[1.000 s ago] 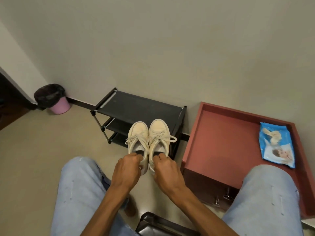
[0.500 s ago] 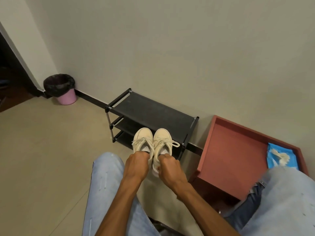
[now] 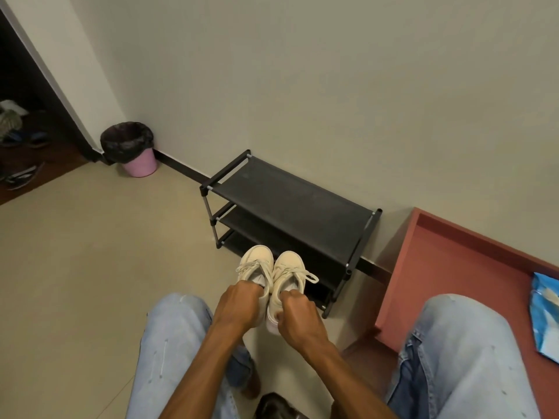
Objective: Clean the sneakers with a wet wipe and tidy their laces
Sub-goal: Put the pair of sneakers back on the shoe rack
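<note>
Fingers [image 3: 248, 291] curled tight; left hand [image 3: 237, 306], right hand [image 3: 299, 317] gripping sneakers [image 3: 259, 257]

Bare forearms — pale-blue jeans [image 3: 169, 343], faintly flecked.

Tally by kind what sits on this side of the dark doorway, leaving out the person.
Cream sneakers: 2
Black shoe rack: 1
Pink waste bin: 1
Red rimmed table: 1
Blue wet-wipe pack: 1
Dark object at bottom edge, unclear: 1
Total: 7
</note>
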### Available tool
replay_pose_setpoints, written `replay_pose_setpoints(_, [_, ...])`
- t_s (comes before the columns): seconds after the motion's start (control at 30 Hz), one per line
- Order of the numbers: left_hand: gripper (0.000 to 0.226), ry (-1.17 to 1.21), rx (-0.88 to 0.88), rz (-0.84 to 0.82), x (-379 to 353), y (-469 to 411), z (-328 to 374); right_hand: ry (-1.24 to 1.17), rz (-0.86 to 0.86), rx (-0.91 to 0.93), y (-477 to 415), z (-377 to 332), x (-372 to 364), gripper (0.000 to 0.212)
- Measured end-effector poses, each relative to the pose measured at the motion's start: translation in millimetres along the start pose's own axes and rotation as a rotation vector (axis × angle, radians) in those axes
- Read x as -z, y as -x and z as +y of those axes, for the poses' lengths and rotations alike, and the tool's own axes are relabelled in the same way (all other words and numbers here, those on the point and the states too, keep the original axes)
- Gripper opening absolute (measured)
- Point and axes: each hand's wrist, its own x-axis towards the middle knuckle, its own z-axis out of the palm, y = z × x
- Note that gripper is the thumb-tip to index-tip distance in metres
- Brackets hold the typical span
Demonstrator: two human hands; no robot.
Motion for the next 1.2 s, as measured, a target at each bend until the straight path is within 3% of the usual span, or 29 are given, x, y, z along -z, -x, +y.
replay_pose_setpoints(0.17, [0.023,-0.026,-0.048,-0.053,0,-52,-13,0.0,-0.026,0.008,-49,5,-7,0.031])
replay_pose_setpoints(0.37, [0.017,-0.107,-0.248,-0.016,21,-106,-6,0.039,0.007,0.014,-115,15,-14,0.024])
replay_pose_setpoints(0.6, [0.027,-0.05,-0.323,-0.01,9,-163,-9,-0.022,0.023,-0.064,-168,33,-36,0.024])
replay_pose_setpoints(0.87, [0.026,0.006,-0.272,0.027,-15,-205,-10,0.005,0.054,-0.117,-191,51,-61,0.025])
replay_pose_setpoints(1.2, [0.02,0.066,-0.209,0.039,-33,-240,-9,0.2,0.047,-0.045,-226,61,-76,0.018])
